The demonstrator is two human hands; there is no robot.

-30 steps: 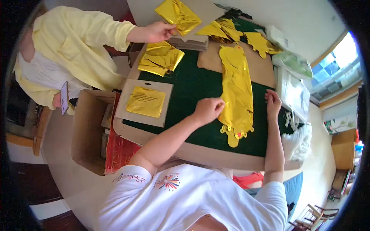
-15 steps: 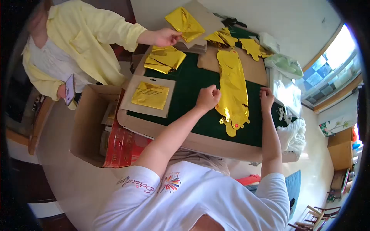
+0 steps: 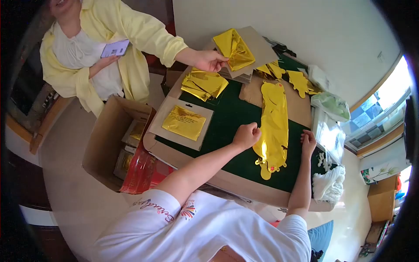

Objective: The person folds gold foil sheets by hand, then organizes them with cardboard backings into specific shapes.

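A long flat gold foil balloon [image 3: 274, 126] with small tabs at its near end lies on the green cloth [image 3: 229, 118]. Against its left edge rests my left hand [image 3: 247, 135], closed in a fist with nothing showing in it. To the balloon's right, my right hand [image 3: 308, 142] rests near the table's side, fingers loosely bent and a little apart, holding nothing. A gold packet on a card [image 3: 184, 122] lies to the left of my left hand. Beyond it sits a folded gold foil piece [image 3: 204, 84].
Across the table, another person's hand [image 3: 212, 60] touches a gold foil packet [image 3: 234, 49]; their other hand holds a phone [image 3: 115, 48]. A cardboard box [image 3: 100, 150] stands left of the table. Plastic bags [image 3: 331, 105] and a white bundle [image 3: 328, 184] line the right side.
The view has shifted, so the table sits lower and further right. The other person's phone is now raised to their chest. My hands stay on either side of the balloon.
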